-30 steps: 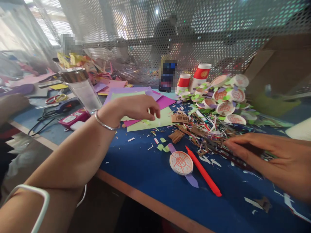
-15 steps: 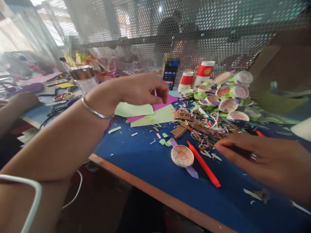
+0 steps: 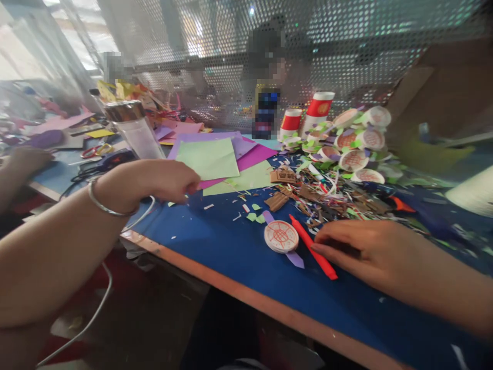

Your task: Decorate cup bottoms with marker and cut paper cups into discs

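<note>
My left hand (image 3: 169, 181) hovers low over the blue table (image 3: 231, 246), just left of a stack of coloured paper sheets (image 3: 215, 159). Its fingers are curled in; what they hold, if anything, is hidden. A white cable (image 3: 100, 293) hangs below that wrist. My right hand (image 3: 362, 249) lies flat on the table with fingers stretched out, the fingertips touching a red stick (image 3: 314, 249). Just left of the stick a round white disc with a red pattern (image 3: 281, 236) sits on a purple paper strip (image 3: 295, 258).
Paper scraps and brown card bits (image 3: 308, 198) litter the middle. A heap of patterned discs (image 3: 354, 159) and two red paper cups (image 3: 319, 110) stand at the back. A glass jar (image 3: 134, 131), scissors (image 3: 94, 150) and another person's hand (image 3: 23, 162) are left. The orange table edge (image 3: 231, 288) runs diagonally.
My left hand let the green sheet down on the paper stack, then drew back left and down. My right hand slid left to the red stick.
</note>
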{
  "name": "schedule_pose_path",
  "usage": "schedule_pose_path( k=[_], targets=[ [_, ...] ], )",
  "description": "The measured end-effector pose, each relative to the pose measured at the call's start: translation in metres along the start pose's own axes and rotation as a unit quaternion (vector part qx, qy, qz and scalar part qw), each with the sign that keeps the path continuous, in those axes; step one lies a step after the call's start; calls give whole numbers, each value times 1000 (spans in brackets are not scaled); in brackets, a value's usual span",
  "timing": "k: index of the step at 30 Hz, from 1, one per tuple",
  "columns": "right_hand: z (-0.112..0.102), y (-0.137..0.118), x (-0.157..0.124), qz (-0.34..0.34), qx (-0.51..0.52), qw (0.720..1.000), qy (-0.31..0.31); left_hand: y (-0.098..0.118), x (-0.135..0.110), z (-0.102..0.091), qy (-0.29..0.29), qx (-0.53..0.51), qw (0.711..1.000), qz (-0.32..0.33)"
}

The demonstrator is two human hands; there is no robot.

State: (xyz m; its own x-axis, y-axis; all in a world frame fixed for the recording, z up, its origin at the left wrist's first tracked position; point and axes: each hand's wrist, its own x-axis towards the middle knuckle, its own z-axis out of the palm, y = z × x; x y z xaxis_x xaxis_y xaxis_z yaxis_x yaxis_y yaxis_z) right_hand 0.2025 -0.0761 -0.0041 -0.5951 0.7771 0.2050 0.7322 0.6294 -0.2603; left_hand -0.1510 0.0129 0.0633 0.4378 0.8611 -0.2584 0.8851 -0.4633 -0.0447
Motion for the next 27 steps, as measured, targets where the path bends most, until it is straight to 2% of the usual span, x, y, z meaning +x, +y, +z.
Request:
schedule_pose_path(
  k=[1, 2, 4, 7, 12, 14, 18, 20, 22, 23, 25, 27],
  targets=[
    [-1, 1, -1, 1, -10, 1000, -26, -2, 0, 2, -50, 30, 998, -32],
    [-3, 2, -1, 5, -18, 999, -34, -4, 0, 5, -69, 34, 996, -38],
    [-8, 5, -2, 20, -33, 999, -27, -6, 4, 9, -65, 36, 997, -35],
    [-17, 11, -5, 75, -34, 997, 9, -9, 12, 17, -66, 58, 994, -70],
    [-32, 27, -11, 164, -41, 982, 80, -23, 14, 29, -37, 20, 995, -86],
    [-35, 31, -13, 173, -49, 979, 90, -33, 13, 34, -42, -20, 996, -77],
    [-44, 31, -13, 165, -63, 980, 88, -41, 13, 34, 21, -57, 996, -59],
    [-52, 28, -11, 160, -71, 981, 88, -30, 15, 22, 74, -112, 991, -9],
    [-61, 24, -8, 157, -71, 981, 90, -6, 18, 3, 160, -180, 970, 44],
    [-65, 22, -7, 155, -68, 981, 91, 10, 21, -7, 208, -221, 950, 72],
    [-70, 17, -3, 153, -56, 983, 86, 44, 31, -25, 268, -292, 912, 108],
    [-69, 12, -1, 148, -43, 985, 71, 75, 46, -35, 294, -388, 858, 162]
  ],
)
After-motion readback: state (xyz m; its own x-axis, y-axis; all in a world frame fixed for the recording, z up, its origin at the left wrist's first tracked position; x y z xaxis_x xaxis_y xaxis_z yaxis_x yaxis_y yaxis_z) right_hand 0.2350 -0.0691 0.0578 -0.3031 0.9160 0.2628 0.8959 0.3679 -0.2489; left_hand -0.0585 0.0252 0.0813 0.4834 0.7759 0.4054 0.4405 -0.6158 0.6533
